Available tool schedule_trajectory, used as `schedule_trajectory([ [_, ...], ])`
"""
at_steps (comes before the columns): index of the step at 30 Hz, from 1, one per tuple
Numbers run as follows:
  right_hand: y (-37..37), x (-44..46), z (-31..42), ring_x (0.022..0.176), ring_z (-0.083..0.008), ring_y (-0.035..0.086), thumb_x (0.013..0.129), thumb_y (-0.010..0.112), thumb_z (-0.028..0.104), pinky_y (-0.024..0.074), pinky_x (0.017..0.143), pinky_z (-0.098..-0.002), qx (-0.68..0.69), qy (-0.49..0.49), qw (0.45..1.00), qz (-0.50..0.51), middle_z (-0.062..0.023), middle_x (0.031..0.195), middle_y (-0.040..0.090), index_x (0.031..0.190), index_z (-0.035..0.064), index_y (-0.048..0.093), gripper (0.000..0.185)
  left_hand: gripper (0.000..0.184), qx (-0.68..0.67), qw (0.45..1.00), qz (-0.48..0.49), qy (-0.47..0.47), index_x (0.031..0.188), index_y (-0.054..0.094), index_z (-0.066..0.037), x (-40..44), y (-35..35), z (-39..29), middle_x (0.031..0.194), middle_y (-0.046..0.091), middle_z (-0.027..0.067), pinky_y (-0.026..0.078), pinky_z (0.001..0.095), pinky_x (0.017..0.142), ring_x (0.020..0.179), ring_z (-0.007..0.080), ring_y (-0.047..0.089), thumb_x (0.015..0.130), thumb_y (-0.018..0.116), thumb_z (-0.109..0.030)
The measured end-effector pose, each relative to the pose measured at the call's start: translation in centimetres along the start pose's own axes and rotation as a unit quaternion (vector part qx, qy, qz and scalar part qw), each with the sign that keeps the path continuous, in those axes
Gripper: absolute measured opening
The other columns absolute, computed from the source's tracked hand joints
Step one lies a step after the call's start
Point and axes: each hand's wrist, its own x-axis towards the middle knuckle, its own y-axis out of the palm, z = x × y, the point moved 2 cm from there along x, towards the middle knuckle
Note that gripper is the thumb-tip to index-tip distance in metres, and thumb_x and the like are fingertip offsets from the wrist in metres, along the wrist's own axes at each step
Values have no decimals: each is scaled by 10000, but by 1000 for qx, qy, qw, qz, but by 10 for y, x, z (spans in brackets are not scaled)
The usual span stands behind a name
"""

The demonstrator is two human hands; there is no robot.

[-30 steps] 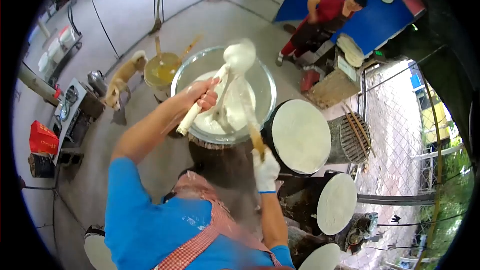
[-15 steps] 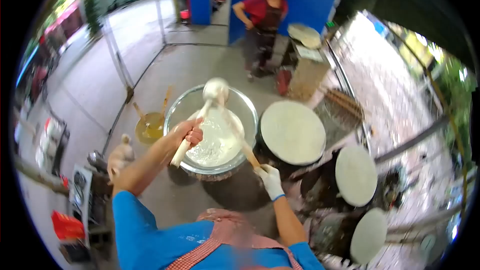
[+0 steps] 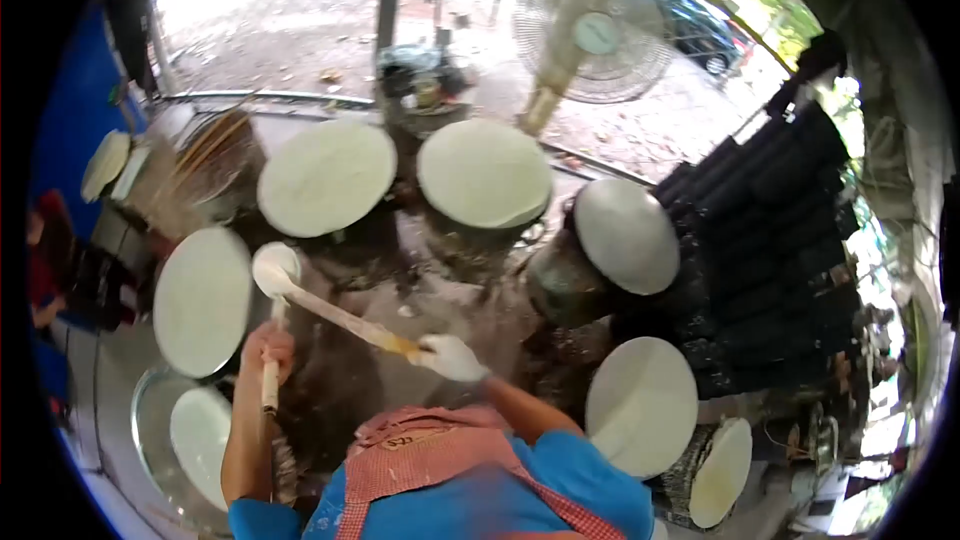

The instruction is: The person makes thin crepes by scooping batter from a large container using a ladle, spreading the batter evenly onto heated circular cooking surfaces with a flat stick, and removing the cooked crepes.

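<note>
My left hand (image 3: 268,351), bare, is wrapped round the pale handle of a ladle (image 3: 276,271). The ladle's round bowl carries white batter and hangs in front of the round pans. My right hand (image 3: 452,358), in a white glove, grips the yellowish end of a long batter-coated wooden paddle (image 3: 345,318). Its far end meets the ladle's bowl; whether it rests in or on it I cannot make out. Close to the ladle, on the left, is a round pan covered in white (image 3: 203,302). At lower left stands a wide metal basin (image 3: 143,418) holding white batter (image 3: 203,443).
More white-topped round pans (image 3: 328,178) curve around me, with a bare grey metal one (image 3: 628,235) at the right. Dark stacked tiles (image 3: 760,260) rise beyond it. A standing fan (image 3: 596,33) is at the back. Part of another person (image 3: 95,285) shows at far left.
My view has turned to the right. The ladle and paddle have moved from over the basin to beside the white-covered pans, both still in my hands.
</note>
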Motion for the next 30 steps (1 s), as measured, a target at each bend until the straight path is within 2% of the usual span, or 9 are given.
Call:
schedule_trajectory([
  [4, -81, -124, -87, 823, -276, 627, 830, 593, 372, 477, 725, -342, 133, 180, 963, -152, -151, 904, 647, 1042, 67, 625, 373, 291, -46, 975, 36, -213, 802, 424, -21, 172, 13, 77, 569, 393, 34, 386, 264, 427, 456, 125, 393, 963, 353, -253],
  [7, -127, -234, -153, 870, -282, 630, 819, 621, 310, 485, 740, -341, -8, 253, 905, -342, -174, 925, 646, 1038, 56, 626, 336, 366, 20, 926, 18, -376, 1035, 485, 45, 330, 52, 176, 579, 389, 20, 363, 261, 418, 452, 118, 365, 958, 389, -299],
  [11, -169, -306, -179, 883, -295, 628, 825, 628, 254, 488, 747, -330, -18, 422, 753, -505, -207, 931, 638, 1081, 30, 613, 341, 304, 205, 820, 26, -533, 726, 401, -92, 456, 113, 277, 522, 300, -19, 282, 229, 366, 409, 91, 302, 921, 457, -319],
  [12, -182, -306, -170, 890, -297, 626, 830, 623, 254, 486, 752, -331, 11, 408, 725, -555, -212, 941, 636, 1105, 26, 601, 358, 342, 275, 805, 36, -524, 654, 373, -110, 481, 127, 302, 523, 289, -27, 250, 224, 348, 397, 84, 281, 902, 487, -318],
  [15, -209, -290, -169, 944, -300, 613, 855, 595, 246, 472, 797, -341, 8, 276, 644, -713, -220, 1005, 625, 1212, 50, 544, 411, 223, 599, 741, 99, -288, 1068, 369, -198, 536, 165, 367, 553, 275, -16, 216, 212, 354, 400, 71, 279, 884, 492, -169],
  [21, -263, -195, -207, 880, -384, 583, 867, 520, 286, 467, 750, -429, -96, 445, 673, -583, -233, 919, 615, 1071, 60, 615, 318, 552, 767, 598, 134, -191, 1345, 310, -202, 685, 112, 433, 572, 447, 85, 398, 374, 425, 483, 227, 490, 830, 483, -104],
  [24, -250, -196, -281, 844, -378, 599, 841, 551, 271, 472, 708, -432, -61, 479, 663, -572, -234, 895, 625, 1053, 48, 621, 316, 625, 934, 254, 196, 157, 1373, 314, -239, 763, 80, 411, 702, 562, 167, 468, 433, 550, 647, 311, 605, 795, 459, -51],
  [27, -232, -207, -324, 839, -200, 600, 777, 641, 155, 460, 792, -305, 278, 244, 547, -751, -82, 936, 666, 1101, -2, 611, 362, 636, 936, 50, 247, 247, 1370, 314, -273, 726, 125, 395, 889, 596, 204, 484, 457, 682, 790, 371, 614, 791, 451, -50],
  [30, -282, -156, -266, 842, -146, 588, 798, 629, 175, 452, 792, -274, 236, 257, 500, -793, -109, 971, 668, 1011, -52, 625, 311, 634, 934, 46, 277, 221, 1368, 318, -302, 715, 143, 400, 938, 586, 201, 488, 465, 713, 784, 390, 603, 800, 441, -49],
])
